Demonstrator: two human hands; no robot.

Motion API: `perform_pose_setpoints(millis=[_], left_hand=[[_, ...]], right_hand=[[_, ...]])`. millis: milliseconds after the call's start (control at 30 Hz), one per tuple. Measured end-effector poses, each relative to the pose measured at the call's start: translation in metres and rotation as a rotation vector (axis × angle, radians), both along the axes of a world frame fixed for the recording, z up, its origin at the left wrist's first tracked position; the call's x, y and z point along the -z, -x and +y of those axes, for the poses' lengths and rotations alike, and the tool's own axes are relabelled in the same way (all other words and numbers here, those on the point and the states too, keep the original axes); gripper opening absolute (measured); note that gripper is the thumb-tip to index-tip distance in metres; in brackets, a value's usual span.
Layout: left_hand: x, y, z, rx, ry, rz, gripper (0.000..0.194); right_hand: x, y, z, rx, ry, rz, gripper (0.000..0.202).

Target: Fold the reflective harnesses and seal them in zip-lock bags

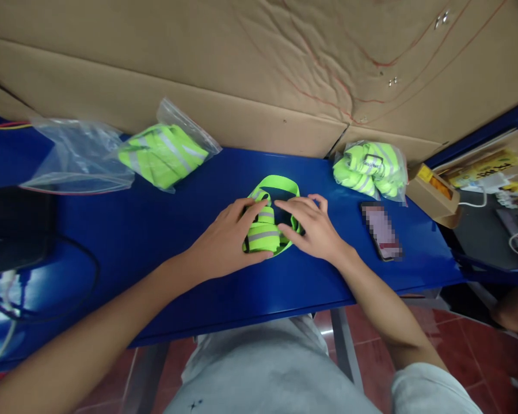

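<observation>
A neon-yellow reflective strap point(263, 234) with grey stripes lies partly folded on the blue table, and a wide loop of it curves around behind and to the right. My left hand point(227, 238) wraps the folded part from the left, its thumb at the near edge and its fingers at the far side. Over the right side of the loop is my right hand point(313, 227), thumb and fingers apart. Whether its hidden fingers touch the loop I cannot tell. Dark pieces, perhaps buckles, show beside my left fingers.
A clear bag point(168, 152) of similar straps and a flat clear bag point(84, 158) lie back left. Another filled bag point(371, 169), a phone point(380, 231) and an open cardboard box point(434, 198) are rightward. Cables and a black device point(17, 224) occupy the left; cardboard point(198, 109) stands behind.
</observation>
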State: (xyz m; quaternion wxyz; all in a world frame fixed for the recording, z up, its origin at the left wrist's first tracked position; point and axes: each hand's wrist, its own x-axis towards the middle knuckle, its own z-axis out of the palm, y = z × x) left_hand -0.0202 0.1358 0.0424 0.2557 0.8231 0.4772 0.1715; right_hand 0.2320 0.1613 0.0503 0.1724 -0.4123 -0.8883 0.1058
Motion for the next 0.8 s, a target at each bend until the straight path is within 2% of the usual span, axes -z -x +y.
perform_pose_setpoints(millis=[167, 300, 400, 500, 600, 700, 800], left_hand=[[-0.004, 0.004, 0.003, -0.006, 0.032, -0.004, 0.087], [-0.004, 0.004, 0.001, 0.042, -0.008, 0.058, 0.091], [-0.008, 0.004, 0.001, 0.019, 0.016, 0.058, 0.087], [-0.013, 0.007, 0.003, -0.042, 0.087, -0.059, 0.093], [-0.015, 0.013, 0.008, -0.123, 0.049, -0.250, 0.103], [-0.011, 0.021, 0.014, -0.174, -0.032, -0.397, 0.112], [-0.003, 0.027, 0.022, -0.133, -0.054, -0.504, 0.124]], right_hand=[[0.005, -0.010, 0.008, 0.053, 0.062, -0.032, 0.034], [0.001, -0.008, 0.003, 0.005, 0.033, -0.091, 0.048], [-0.003, -0.008, 0.000, 0.009, 0.012, -0.109, 0.056], [-0.005, -0.013, 0.002, 0.071, 0.033, -0.147, 0.055], [-0.004, -0.024, 0.007, 0.163, 0.046, -0.167, 0.051], [-0.001, -0.034, 0.014, 0.243, 0.051, -0.159, 0.051], [0.002, -0.042, 0.021, 0.311, 0.057, -0.159, 0.054]])
